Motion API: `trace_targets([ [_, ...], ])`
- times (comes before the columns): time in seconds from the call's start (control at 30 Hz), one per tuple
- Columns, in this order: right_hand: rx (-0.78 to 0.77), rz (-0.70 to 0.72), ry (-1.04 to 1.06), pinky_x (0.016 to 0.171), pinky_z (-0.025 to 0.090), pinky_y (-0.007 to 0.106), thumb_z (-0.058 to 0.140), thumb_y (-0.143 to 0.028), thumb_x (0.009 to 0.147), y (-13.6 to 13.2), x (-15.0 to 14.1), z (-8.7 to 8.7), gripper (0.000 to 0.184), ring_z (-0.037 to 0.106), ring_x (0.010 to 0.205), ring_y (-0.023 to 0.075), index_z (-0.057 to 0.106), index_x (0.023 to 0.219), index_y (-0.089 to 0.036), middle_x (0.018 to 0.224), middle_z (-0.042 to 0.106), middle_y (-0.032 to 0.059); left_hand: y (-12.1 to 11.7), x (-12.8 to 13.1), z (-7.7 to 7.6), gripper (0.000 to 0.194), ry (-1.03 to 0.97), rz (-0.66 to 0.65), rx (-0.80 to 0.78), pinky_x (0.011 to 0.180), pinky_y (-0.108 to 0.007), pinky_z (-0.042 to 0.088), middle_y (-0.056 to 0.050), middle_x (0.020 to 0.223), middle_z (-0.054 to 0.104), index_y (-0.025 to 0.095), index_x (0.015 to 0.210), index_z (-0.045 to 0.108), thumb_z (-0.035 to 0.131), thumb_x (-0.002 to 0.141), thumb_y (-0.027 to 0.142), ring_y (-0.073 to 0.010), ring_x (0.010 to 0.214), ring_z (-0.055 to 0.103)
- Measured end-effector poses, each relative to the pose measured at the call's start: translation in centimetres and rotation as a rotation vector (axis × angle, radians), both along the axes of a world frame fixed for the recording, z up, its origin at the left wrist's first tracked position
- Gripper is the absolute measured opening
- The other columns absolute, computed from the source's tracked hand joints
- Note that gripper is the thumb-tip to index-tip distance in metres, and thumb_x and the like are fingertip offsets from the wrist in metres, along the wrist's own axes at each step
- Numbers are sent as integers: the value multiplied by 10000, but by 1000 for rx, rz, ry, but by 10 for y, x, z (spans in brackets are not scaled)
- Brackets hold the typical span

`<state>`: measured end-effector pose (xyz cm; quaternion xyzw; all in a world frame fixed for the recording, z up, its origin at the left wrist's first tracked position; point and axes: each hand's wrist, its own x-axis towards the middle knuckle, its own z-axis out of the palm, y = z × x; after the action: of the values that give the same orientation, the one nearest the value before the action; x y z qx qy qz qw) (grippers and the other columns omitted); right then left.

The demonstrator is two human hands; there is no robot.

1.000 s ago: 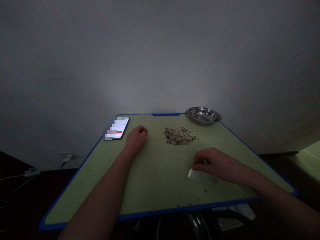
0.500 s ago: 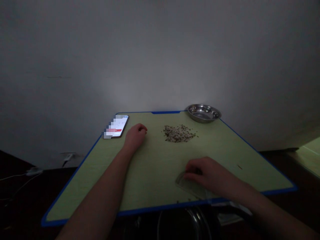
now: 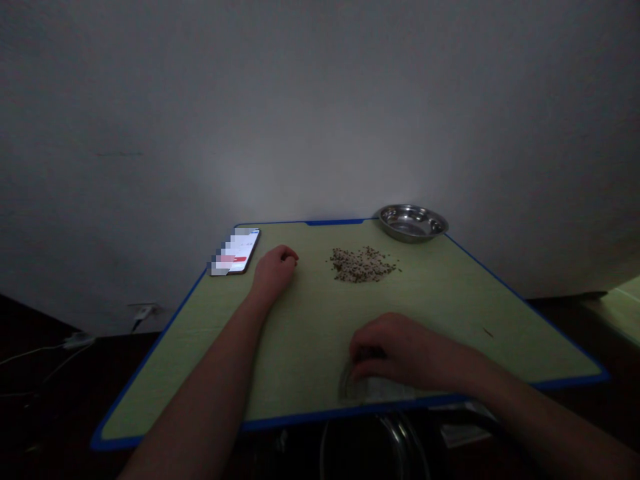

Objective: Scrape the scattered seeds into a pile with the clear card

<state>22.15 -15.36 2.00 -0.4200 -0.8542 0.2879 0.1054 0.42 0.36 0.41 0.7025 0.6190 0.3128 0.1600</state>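
My left hand (image 3: 273, 272) rests on the green table (image 3: 310, 320) in a loose fist, close to a lit phone (image 3: 233, 252); nothing shows in its fingers. My right hand (image 3: 400, 353) lies near the table's front edge with its fingers curled over a small pale flat piece (image 3: 373, 390) that looks like clear plastic or card, pressing it against the tabletop. A small heap of mixed grains or seeds (image 3: 363, 264) lies in the far middle of the table, apart from both hands.
A shallow steel bowl (image 3: 413, 222) stands at the far right corner. The table has a blue rim and stands against a grey wall. Cables and a socket (image 3: 143, 312) lie on the dark floor at left. Papers lie below the front edge.
My right hand has slid the pale piece to the left and toward the front edge of the table. My left hand has stayed in place.
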Motion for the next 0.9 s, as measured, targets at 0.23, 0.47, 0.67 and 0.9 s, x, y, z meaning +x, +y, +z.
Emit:
trace_targets([
  [0.23, -58, 55, 25, 613, 393, 215, 635, -318, 864, 3, 0, 3, 160, 591, 655, 117, 732, 874, -191, 758, 707, 5, 1, 0, -1, 229, -10, -5, 4, 730, -316, 430, -58, 836, 689, 177, 791, 655, 434, 730, 173, -193, 798, 596],
  [0.47, -141, 15, 99, 598, 388, 214, 643, -328, 849, 0, 4, 4, 159, 568, 644, 110, 720, 841, -189, 734, 682, -6, 1, -2, -4, 218, -93, 14, 53, 742, -307, 449, -50, 805, 682, 170, 797, 640, 430, 739, 172, -175, 769, 595],
  [0.67, -186, -297, 295, 600, 400, 230, 597, -318, 837, -19, 21, -1, 159, 540, 662, 128, 641, 758, -187, 702, 623, -13, -1, -5, -9, 202, -74, 52, 118, 716, -298, 458, -39, 820, 673, 188, 850, 615, 428, 775, 194, -170, 749, 603],
  [0.9, -128, -567, 457, 568, 406, 263, 525, -380, 847, -50, 46, -30, 210, 510, 622, 150, 573, 731, -211, 655, 549, -6, -14, 2, -8, 201, 416, -43, 211, 754, -317, 428, -85, 934, 635, 194, 892, 603, 416, 820, 203, -205, 856, 579],
])
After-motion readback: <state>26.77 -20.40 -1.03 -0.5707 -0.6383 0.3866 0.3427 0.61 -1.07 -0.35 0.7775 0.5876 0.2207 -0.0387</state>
